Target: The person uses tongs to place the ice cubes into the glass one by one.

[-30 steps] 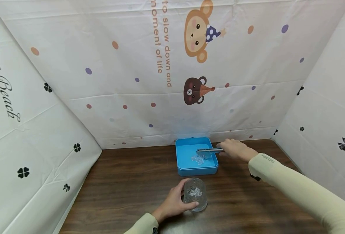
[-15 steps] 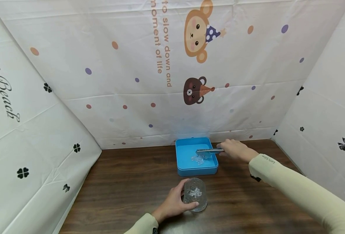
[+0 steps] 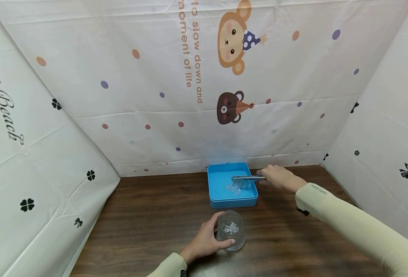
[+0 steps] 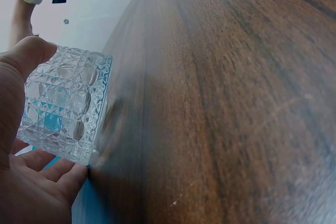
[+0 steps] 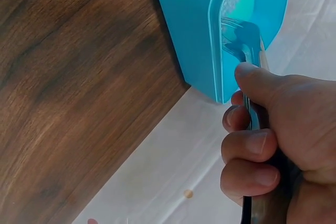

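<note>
My left hand [image 3: 205, 240] grips a clear cut-glass tumbler [image 4: 65, 103] on the table, thumb on the near side and fingers behind. Clear ice-like pieces [image 3: 231, 228] show inside the glass. Beyond it, a shallow blue box [image 3: 233, 203] holds more clear pieces [image 3: 234, 188] near its front. My right hand [image 3: 278, 177] comes in from the box's right side, its fingers curled round what look like metal tongs [image 3: 248, 178]. In the right wrist view, the prong-like tips [image 5: 231, 23] reach down into the box beside the pieces. The fingers hide much of the handle.
The dark wooden table [image 3: 155, 215] runs back to a white printed cloth [image 3: 169, 142], close behind the box. Similar white cloths hang as side walls at left [image 3: 51, 169] and right [image 3: 380, 161].
Almost nothing differs. Both hands, the tumbler, the tongs and the box keep their places; the right sleeve has shifted only very slightly.
</note>
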`<state>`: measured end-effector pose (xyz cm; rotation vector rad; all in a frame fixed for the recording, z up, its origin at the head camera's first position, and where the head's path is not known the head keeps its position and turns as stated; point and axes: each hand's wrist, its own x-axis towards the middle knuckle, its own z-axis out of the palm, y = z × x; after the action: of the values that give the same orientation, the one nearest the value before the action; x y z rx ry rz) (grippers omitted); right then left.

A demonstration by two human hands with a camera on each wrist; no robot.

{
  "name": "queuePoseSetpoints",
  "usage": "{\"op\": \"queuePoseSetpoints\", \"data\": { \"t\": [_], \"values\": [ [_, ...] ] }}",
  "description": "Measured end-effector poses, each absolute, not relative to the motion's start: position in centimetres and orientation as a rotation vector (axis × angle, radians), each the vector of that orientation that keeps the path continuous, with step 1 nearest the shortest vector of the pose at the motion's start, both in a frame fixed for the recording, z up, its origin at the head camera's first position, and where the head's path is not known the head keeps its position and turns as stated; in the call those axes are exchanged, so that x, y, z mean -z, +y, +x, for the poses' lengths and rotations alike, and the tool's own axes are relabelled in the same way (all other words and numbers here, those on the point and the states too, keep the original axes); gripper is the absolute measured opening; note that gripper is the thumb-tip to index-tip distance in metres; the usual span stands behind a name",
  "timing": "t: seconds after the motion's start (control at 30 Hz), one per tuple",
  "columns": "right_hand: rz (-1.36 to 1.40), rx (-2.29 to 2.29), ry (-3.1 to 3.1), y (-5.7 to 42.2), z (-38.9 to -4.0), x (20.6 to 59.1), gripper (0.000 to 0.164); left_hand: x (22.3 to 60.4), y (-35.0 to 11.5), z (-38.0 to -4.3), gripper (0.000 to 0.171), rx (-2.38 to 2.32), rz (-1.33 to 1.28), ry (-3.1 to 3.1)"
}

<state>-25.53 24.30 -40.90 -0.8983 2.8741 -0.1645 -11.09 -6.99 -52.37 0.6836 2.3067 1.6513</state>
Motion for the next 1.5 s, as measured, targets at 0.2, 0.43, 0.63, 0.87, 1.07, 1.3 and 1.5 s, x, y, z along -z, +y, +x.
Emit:
{"op": "queuePoseSetpoints", "data": {
  "t": [0.2, 0.43, 0.63, 0.87, 1.07, 1.3, 1.5],
  "values": [
    [-0.906, 0.184, 2.885, 24.4, -25.3, 40.9, 0.017, 52.4, -7.0, -11.0, 0.076, -1.645, 0.678, 2.314],
    [-0.889, 0.255, 2.911, 24.7, -25.0, 40.8, 0.015, 52.4, -6.9, -11.0, 0.076, -1.644, 0.685, 2.326],
    [-0.897, 0.306, 2.931, 24.9, -24.8, 40.9, 0.011, 52.4, -7.0, -11.0, 0.075, -1.655, 0.697, 2.321],
    [-0.888, 0.356, 2.956, 24.8, -24.5, 41.0, 0.009, 52.4, -6.9, -11.0, 0.075, -1.648, 0.694, 2.324],
    [-0.894, 0.398, 2.979, 25.0, -24.2, 41.2, 0.011, 52.4, -6.9, -11.0, 0.076, -1.646, 0.685, 2.325],
    [-0.923, 0.473, 3.008, 25.4, -24.1, 41.7, 0.022, 52.3, -6.9, -10.9, 0.076, -1.648, 0.680, 2.308],
    [-0.954, 0.510, 3.026, 25.7, -24.1, 42.0, 0.024, 52.2, -6.9, -10.9, 0.075, -1.659, 0.689, 2.302]
  ]
}}
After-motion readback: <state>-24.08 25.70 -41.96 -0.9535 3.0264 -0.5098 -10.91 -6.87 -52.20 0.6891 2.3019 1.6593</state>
